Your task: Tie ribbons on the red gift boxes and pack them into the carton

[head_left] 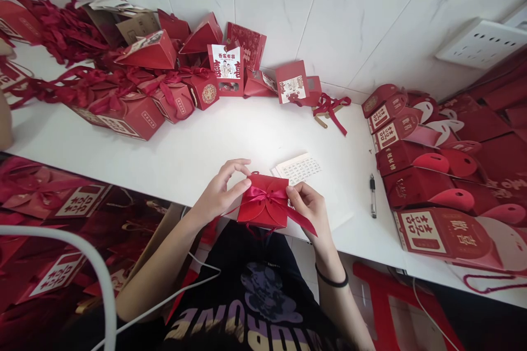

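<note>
A red gift box (263, 216) with petal-like folded flaps is at the table's front edge, tilted toward me. Across its top lies a dark pink ribbon (267, 196) tied in a bow, one tail trailing to the lower right. My right hand (309, 205) grips the box's right side, thumb on the corner near the ribbon and fingers curled behind. My left hand (224, 189) is open at the opposite side, its thumb touching the box's upper left edge and its fingers spread above. Just behind the box, a notepad sheet with writing (302, 169) is partly covered.
Red boxes with ribbons (135, 115) crowd the back left. Flat red boxes (428, 230) stand in a row on the right, beside a pen (373, 196). Loose ribbon (331, 109) lies by the tiled wall. A white curved tube (99, 269) crosses the lower left.
</note>
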`<act>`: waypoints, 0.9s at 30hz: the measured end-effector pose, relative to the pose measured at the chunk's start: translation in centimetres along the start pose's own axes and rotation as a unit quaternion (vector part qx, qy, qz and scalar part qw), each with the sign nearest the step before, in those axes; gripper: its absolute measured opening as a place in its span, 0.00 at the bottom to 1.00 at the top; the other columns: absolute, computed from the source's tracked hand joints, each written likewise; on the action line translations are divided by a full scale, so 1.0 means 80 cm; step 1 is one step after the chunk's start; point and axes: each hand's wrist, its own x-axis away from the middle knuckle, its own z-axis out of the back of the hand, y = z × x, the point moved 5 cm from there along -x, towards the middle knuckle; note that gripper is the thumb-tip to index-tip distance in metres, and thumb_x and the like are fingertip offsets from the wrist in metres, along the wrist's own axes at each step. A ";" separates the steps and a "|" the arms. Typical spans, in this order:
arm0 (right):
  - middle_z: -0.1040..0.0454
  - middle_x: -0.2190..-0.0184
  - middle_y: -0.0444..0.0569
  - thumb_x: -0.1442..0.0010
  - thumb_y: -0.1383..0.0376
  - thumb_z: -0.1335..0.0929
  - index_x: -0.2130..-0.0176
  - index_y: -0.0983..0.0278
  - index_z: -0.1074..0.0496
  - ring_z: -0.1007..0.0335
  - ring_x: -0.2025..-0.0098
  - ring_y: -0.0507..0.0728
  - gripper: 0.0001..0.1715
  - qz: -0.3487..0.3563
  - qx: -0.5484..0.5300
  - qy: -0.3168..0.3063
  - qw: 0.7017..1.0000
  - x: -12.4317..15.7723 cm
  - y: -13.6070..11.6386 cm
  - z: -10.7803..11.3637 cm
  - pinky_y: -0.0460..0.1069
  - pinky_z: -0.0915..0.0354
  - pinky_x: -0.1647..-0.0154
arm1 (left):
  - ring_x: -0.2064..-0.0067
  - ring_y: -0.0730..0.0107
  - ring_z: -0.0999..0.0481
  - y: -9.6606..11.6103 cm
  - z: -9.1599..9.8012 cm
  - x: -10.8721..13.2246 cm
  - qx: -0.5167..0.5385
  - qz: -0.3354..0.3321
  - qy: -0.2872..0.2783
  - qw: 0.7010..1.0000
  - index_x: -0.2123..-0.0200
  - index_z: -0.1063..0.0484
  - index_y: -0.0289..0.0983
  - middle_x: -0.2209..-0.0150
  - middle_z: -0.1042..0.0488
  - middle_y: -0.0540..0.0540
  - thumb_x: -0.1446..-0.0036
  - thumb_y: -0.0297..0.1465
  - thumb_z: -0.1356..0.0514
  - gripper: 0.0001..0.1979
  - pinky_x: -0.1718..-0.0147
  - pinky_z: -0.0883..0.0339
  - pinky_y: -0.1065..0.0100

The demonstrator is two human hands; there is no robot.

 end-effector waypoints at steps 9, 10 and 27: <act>0.39 0.79 0.42 0.38 0.52 0.36 0.76 0.63 0.38 0.45 0.75 0.51 0.22 0.013 0.006 0.008 1.000 0.007 -0.008 -0.002 0.46 0.46 0.72 | 0.72 0.72 0.34 0.024 -0.006 0.015 -0.115 0.043 -0.034 0.992 0.79 0.40 0.38 0.75 0.33 0.51 0.41 0.38 0.48 0.16 0.72 0.39 0.69; 0.39 0.79 0.42 0.38 0.52 0.36 0.76 0.63 0.38 0.45 0.75 0.51 0.22 0.015 0.004 0.013 1.000 0.009 -0.008 -0.002 0.46 0.46 0.73 | 0.72 0.72 0.34 0.024 -0.008 0.015 -0.104 0.049 -0.030 0.993 0.78 0.40 0.38 0.75 0.34 0.51 0.41 0.38 0.48 0.15 0.73 0.39 0.69; 0.45 0.79 0.41 0.36 0.52 0.37 0.75 0.63 0.42 0.51 0.75 0.51 0.22 0.035 -0.071 0.071 0.994 0.022 0.017 -0.010 0.46 0.50 0.74 | 0.78 0.74 0.39 0.005 -0.029 0.026 -0.042 0.125 0.072 0.989 0.76 0.45 0.40 0.80 0.40 0.54 0.38 0.39 0.53 0.15 0.77 0.43 0.71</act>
